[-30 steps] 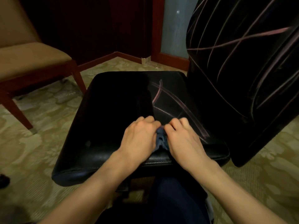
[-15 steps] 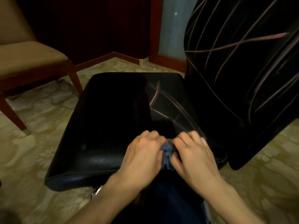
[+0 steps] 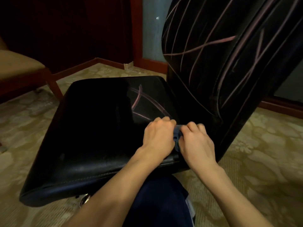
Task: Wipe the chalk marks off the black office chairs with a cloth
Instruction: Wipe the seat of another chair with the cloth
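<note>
A small blue-grey cloth (image 3: 176,139) is sitting bunched between two hands at the near right corner of a black office chair seat (image 3: 98,133), close to where the seat meets the backrest. Only a narrow crumpled strip of it is showing; the rest is hidden under the palms. It is looking soft, light and limp, likely to fold and slip, so gathering it into a firm wad under the fingertips would probably give the best hold.

The left hand (image 3: 158,136) is curling its fingers down over the cloth's left side, and the right hand (image 3: 196,141) is doing the same on the right side, both gripping it with knuckles raised.

Just beyond the hands, pink chalk marks (image 3: 139,102) are crossing the seat's far right part. The smooth, leather-like surface is looking slick. Many more pink lines are running across the tall black backrest (image 3: 229,71) to the right. A tan wooden chair (image 3: 21,71) is standing well apart on the left, on patterned carpet (image 3: 262,153).
</note>
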A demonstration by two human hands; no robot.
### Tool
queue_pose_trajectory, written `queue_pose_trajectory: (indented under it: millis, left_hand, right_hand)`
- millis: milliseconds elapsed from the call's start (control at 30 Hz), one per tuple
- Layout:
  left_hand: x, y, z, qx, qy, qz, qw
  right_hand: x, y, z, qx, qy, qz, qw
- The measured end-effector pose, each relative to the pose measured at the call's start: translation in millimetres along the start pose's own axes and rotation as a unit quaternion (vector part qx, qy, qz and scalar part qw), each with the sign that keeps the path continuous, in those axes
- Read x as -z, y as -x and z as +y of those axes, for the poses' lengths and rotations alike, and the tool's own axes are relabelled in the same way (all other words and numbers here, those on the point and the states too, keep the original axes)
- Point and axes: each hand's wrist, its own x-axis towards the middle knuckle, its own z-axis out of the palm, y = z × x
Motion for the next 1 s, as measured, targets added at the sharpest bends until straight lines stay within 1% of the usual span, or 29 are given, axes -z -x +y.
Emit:
queue_pose_trajectory:
  millis: [133, 233, 333, 400, 433, 500, 600, 667, 767, 833, 900, 1000]
  left_hand:
    - [-1, 41, -4, -0.056, 0.059, 0.038, 0.996]
    - [-9, 50, 1, -0.069, 0.071, 0.040, 0.994]
    - [-5, 34, 6, -0.047, 0.050, 0.034, 0.997]
    - [-1, 16, 6, -0.030, 0.017, 0.033, 0.999]
    - [0, 6, 5, -0.015, -0.004, 0.021, 1.000]
    - [2, -11, 4, 0.010, -0.030, -0.003, 0.999]
    - [3, -23, 3, 0.034, -0.027, -0.011, 0.999]
    - [8, -15, 4, 0.033, -0.024, -0.015, 0.999]
    - [17, 20, -4, 0.012, -0.035, -0.010, 0.999]
    - [24, 46, -18, 0.002, -0.022, 0.014, 1.000]
    - [30, 64, -37, 0.021, -0.016, 0.033, 0.999]
    - [34, 59, -55, 0.063, -0.065, 0.029, 0.995]
  right_hand:
    - [14, 31, 4, 0.042, -0.020, 0.027, 0.999]
    - [18, 47, 8, 0.028, -0.025, 0.034, 0.999]
    - [12, 39, 7, 0.008, -0.009, 0.042, 0.999]
    - [7, 20, 5, 0.009, 0.007, 0.051, 0.999]
    - [3, 9, 4, 0.013, 0.014, 0.054, 0.998]
    - [1, -13, -1, 0.017, 0.029, 0.043, 0.998]
    - [0, -26, -4, 0.019, 0.024, 0.017, 0.999]
    - [-1, -20, 1, 0.034, -0.003, 0.010, 0.999]
    - [2, -2, 3, 0.077, -0.050, 0.007, 0.996]
    - [4, 9, -10, 0.109, -0.082, -0.001, 0.991]
    - [4, 14, -31, 0.128, -0.104, -0.001, 0.986]
    - [-5, -6, -59, 0.139, -0.104, 0.006, 0.985]
